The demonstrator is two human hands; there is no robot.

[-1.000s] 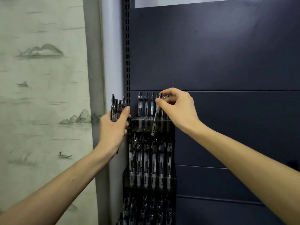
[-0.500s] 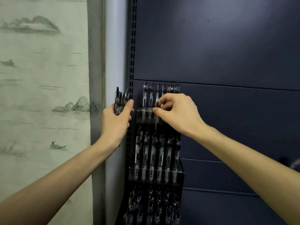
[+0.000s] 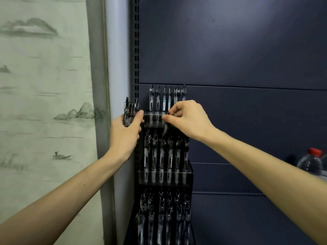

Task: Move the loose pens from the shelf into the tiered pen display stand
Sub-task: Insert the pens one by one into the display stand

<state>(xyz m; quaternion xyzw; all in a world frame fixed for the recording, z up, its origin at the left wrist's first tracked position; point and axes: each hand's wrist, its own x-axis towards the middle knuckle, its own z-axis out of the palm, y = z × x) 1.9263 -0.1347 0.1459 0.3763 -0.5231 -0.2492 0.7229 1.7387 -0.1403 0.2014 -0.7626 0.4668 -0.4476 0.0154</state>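
At the top tier of the tall black tiered pen display stand with clear plastic fronts [image 3: 165, 172], seen through the single head view, the right hand [image 3: 190, 119] was closed in a pinch on one slim clear-barrelled pen [image 3: 165, 129], whose lower end hung tilted just below the fingertips and in front of the tier's transparent lip. The left hand [image 3: 126, 131], just left of that pinch and beside the stand's edge, was wrapped firmly around a bundle of spare clear-and-dark plastic pens [image 3: 131, 110], their clipped caps poking up above the thumb. Behind and above the pinch, a row of upright pens [image 3: 167, 98] already filled most of the top tier; the lower tiers below the grip looked full too. The step in hand seemed to be seating this one pen into a slot, so the next move likely called for straightening it upright and lowering it into a free gap, which could not be made out clearly. The pens looked smooth, glossy and thin, the matte navy metal shelf panel [image 3: 247, 50] behind flat and dull.
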